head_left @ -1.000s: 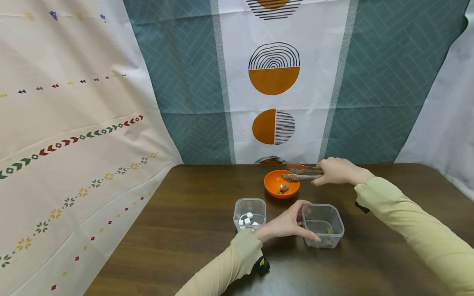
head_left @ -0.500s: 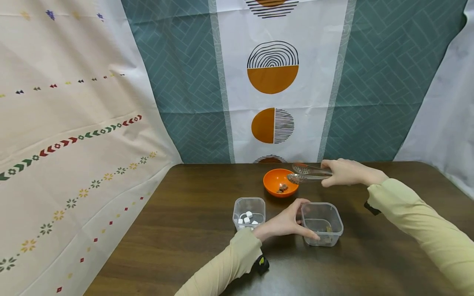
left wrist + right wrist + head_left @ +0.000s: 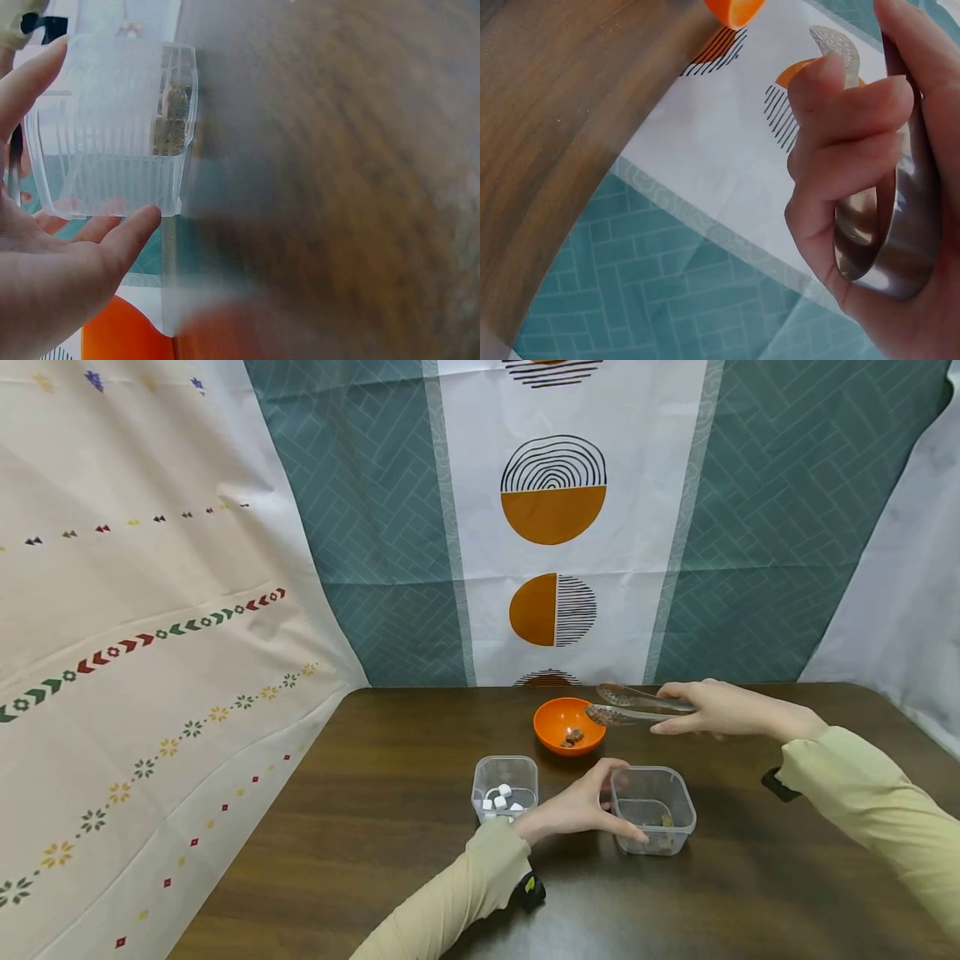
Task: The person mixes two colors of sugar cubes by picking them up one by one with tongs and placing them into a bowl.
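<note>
My left hand (image 3: 579, 808) grips a clear plastic container (image 3: 678, 839) by its left side, with the thumb at the front and fingers at the back. A few brownish cubes (image 3: 171, 124) lie at the bottom of that container. My right hand (image 3: 723, 708) holds metal tongs (image 3: 637, 714), which point left. Their perforated tips are apart, near the right rim of an orange bowl (image 3: 545, 722), and nothing shows between them. Small brown pieces (image 3: 572, 739) sit in the bowl. In the right wrist view, the fingers curl round the tongs' bent handle (image 3: 904, 262).
Left of my left hand stands a smaller clear container (image 3: 506, 768) with several white cubes (image 3: 500, 802), partly behind the wrist. Everything stands on a dark wooden table (image 3: 360, 827). Patterned cloth (image 3: 375, 527) hangs along the table's back and left edges.
My right hand has drawn the tongs to the right, from over the bowl to beside its right rim. The left hand keeps its grip on the container.
</note>
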A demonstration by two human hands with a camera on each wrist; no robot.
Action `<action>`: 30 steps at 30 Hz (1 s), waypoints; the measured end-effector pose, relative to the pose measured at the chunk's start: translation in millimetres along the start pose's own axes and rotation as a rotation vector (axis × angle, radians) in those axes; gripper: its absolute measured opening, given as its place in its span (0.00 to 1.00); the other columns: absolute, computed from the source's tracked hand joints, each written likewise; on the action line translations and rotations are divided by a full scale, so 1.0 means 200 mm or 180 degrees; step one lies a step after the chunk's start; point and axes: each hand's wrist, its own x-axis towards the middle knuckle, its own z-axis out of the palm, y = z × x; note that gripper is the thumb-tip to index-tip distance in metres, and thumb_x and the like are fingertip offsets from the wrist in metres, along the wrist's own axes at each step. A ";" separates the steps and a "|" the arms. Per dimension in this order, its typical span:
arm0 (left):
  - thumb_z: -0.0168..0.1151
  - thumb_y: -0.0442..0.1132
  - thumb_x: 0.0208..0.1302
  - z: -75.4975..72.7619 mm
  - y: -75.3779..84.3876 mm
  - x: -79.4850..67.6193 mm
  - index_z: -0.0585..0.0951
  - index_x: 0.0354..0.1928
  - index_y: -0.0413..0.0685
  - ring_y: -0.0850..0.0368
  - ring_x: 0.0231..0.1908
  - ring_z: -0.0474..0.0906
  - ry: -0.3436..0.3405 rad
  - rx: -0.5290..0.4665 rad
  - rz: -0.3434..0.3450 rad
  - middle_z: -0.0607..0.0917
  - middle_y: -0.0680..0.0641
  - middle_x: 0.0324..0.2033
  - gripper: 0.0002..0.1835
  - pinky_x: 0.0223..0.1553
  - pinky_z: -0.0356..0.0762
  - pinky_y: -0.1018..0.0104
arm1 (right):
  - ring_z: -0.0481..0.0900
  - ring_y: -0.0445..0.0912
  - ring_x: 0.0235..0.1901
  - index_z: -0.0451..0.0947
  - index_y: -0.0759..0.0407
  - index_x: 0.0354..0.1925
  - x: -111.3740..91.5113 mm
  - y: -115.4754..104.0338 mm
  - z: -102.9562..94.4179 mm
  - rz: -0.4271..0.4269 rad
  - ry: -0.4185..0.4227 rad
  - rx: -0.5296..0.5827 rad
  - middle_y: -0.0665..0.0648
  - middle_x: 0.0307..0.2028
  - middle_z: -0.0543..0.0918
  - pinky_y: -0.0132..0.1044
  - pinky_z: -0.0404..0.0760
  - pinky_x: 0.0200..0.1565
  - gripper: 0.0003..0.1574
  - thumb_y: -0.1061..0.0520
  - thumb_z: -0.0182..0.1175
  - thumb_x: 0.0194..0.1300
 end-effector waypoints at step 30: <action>0.71 0.34 0.46 0.00 -0.01 0.00 0.58 0.62 0.52 0.61 0.53 0.63 0.0072 0.0087 0.0057 0.65 0.54 0.54 0.42 0.48 0.66 0.72 | 0.61 0.38 0.06 0.69 0.70 0.53 -0.25 0.03 -0.08 -0.0125 -0.0303 -0.0048 0.47 0.08 0.68 0.34 0.65 0.09 0.42 0.40 0.64 0.52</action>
